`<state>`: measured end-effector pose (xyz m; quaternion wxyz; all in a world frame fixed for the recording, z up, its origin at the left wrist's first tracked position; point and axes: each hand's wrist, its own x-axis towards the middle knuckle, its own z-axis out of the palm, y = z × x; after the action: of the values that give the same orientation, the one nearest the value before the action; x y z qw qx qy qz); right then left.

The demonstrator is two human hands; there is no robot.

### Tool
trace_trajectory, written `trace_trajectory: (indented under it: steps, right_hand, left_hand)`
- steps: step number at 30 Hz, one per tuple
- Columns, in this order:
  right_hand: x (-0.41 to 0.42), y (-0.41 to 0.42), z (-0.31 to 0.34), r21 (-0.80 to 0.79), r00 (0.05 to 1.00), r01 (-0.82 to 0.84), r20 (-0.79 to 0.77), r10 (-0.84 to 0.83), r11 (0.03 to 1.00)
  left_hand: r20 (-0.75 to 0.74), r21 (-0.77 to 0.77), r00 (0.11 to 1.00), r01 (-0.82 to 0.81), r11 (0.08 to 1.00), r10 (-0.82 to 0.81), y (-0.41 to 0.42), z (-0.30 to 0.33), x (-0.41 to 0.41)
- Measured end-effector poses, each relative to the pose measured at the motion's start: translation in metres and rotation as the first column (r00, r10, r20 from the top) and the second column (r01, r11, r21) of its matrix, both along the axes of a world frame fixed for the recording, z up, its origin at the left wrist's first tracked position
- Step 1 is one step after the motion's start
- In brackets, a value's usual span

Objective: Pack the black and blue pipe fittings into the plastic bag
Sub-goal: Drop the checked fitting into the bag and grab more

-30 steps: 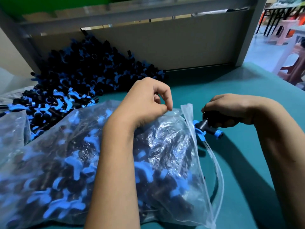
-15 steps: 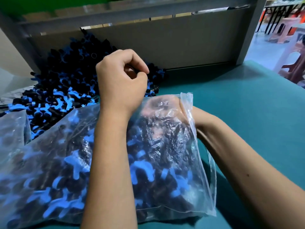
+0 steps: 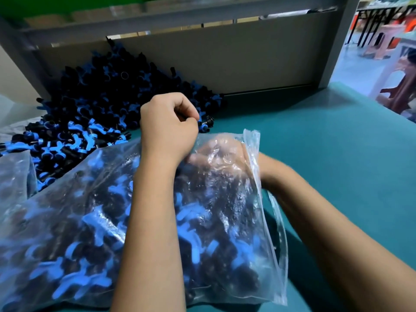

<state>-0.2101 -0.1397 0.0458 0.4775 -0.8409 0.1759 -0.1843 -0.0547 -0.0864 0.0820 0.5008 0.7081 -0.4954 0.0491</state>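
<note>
Left hand curled above the plastic bag, right hand inside it

The left hand (image 3: 168, 127) hovers over the plastic bag's (image 3: 258, 221) far edge, fingers curled with thumb against fingertips. The right hand (image 3: 220, 154) reaches through the bag's open mouth; its finger pose blurs behind the film, forearm outside.

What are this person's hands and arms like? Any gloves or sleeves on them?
Both are bare. The left hand wears no glove, ring or watch, and no sleeve shows along its forearm. The right hand, seen through the clear plastic bag, is also ungloved, with a bare forearm.
</note>
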Motion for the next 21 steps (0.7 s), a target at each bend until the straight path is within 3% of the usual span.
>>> trace_trajectory:
  steps: [4,7,9,11,13,16,19,21]
  right_hand:
    - [-0.030,-0.038,0.024,0.019,0.989,0.026,-0.147,-0.023,0.999]
    - [-0.041,-0.065,0.026,-0.016,0.953,0.270,-0.139,-0.269,0.963]
    - [-0.024,-0.083,0.015,-0.012,0.843,0.537,-0.015,-0.537,0.844]
    - [0.013,-0.096,-0.002,-0.137,0.724,0.688,0.049,-0.688,0.713]
    - [0.049,-0.107,-0.023,-0.361,0.758,0.596,-0.041,-0.651,0.717]
    - [0.089,-0.121,-0.044,-0.624,0.825,0.280,-0.232,-0.515,0.730]
    - [0.114,-0.132,-0.055,-0.712,0.822,0.080,-0.348,-0.450,0.698]
    - [0.124,-0.141,-0.060,-0.659,0.820,0.055,-0.399,-0.410,0.750]
  left_hand:
    - [-0.051,-0.010,0.997,-0.057,0.998,0.056,0.001,-0.002,0.007]
    - [-0.122,-0.012,0.983,-0.137,0.990,0.134,0.001,-0.003,0.009]
    - [-0.135,0.057,0.973,-0.183,0.981,0.189,0.000,-0.006,0.008]
    - [-0.056,0.200,0.973,-0.208,0.958,0.223,-0.003,-0.010,0.005]
    - [0.069,0.364,0.981,-0.196,0.910,0.184,-0.004,-0.014,0.000]
    - [0.252,0.503,0.962,-0.222,0.835,0.104,-0.005,-0.019,-0.007]
    - [0.314,0.516,0.945,-0.247,0.820,0.087,-0.007,-0.021,-0.008]
    - [0.301,0.529,0.949,-0.244,0.813,0.089,-0.007,-0.021,-0.007]
